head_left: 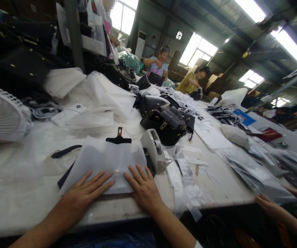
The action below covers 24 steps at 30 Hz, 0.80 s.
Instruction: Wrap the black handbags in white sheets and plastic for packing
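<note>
A sheet of thin white paper (107,156) lies over a dark handbag on the table in front of me. The bag's flap tab with a gold clasp (119,132) sticks out beyond the far edge, and a dark strap (67,151) shows at the left. My left hand (90,187) rests flat on the paper, fingers spread. Beside it my right hand (143,186) also presses flat on the sheet, near its right side. Just beyond the right hand stands a grey tape dispenser (155,151). Most of the handbag is hidden under the paper.
Black handbags (167,120) are piled past the dispenser. A white fan (2,113) stands at the left, near stacked white sheets (104,89). Plastic strips (189,182) hang over the front edge. At the right, a co-worker's hand (267,205) touches a plastic-wrapped item (254,175).
</note>
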### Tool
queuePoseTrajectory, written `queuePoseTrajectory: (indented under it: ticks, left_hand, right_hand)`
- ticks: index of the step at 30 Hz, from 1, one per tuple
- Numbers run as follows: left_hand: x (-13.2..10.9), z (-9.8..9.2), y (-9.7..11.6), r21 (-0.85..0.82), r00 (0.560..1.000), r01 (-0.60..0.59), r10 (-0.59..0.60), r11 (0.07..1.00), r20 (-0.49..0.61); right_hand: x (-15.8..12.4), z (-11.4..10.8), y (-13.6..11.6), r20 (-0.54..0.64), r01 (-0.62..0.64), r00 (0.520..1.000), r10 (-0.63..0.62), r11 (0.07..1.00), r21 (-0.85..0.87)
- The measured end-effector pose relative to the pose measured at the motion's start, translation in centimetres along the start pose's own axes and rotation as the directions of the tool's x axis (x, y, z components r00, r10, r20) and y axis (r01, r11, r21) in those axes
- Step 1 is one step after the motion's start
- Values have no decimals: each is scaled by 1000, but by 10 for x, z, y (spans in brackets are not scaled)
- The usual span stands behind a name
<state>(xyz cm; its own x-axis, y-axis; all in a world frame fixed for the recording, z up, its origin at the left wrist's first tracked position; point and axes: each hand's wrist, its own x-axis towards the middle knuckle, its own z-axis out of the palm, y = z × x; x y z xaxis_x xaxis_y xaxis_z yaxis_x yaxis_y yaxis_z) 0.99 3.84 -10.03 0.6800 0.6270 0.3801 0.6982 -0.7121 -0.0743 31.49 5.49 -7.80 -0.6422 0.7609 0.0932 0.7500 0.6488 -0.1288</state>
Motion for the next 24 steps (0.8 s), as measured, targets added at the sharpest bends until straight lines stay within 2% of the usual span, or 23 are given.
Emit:
queuePoseTrajectory:
  ticks: [6, 11, 15, 19, 21, 24]
  left_hand:
    - [4, -5, 3, 11, 999, -14, 15, 1000, -33]
    - [3, 1, 6, 50, 999, 25, -23, 998, -26]
    - [3, 4, 4, 43, 999, 35, -35, 998, -7]
    - [7, 2, 5, -2, 997, 72, -72, 997, -22]
    - [9, 2, 5, -31, 995, 94, -94, 995, -27]
    - [9, 3, 6, -25, 995, 94, -95, 995, -15]
  right_hand:
    - [3, -13, -2, 15, -5, 1000, 5, 999, 48]
    - [7, -29, -5, 27, -40, 999, 38, 995, 86]
    - [12, -36, -9, 32, -117, 993, 114, 983, 142]
    - [19, -33, -12, 13, -212, 977, 212, 967, 140]
    - [22, -32, -14, -5, -204, 979, 205, 974, 96]
    - [28, -37, -17, 9, -120, 993, 120, 993, -10]
